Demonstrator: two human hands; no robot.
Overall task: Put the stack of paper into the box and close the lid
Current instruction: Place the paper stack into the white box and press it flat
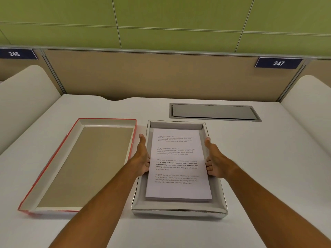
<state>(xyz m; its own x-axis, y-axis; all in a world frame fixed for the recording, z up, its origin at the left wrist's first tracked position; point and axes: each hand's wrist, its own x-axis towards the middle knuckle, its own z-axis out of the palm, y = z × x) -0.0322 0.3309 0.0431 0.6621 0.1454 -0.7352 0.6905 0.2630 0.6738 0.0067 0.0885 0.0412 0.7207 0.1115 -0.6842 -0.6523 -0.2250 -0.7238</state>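
Head view: your left hand (143, 158) and right hand (214, 162) clasp the long edges of the stack of paper (177, 165), which sits inside the silver box (179, 211). The red-edged lid (80, 163) lies upturned just left.

There is one view only, from the person's head, looking forward and steeply down across the desk (250, 158). It sits close: both forearms enter from the bottom edge, the box (179, 209) lies near centre, the lid (53, 169) at left. The partition (152, 76) and green wall (161, 18) fill the top.
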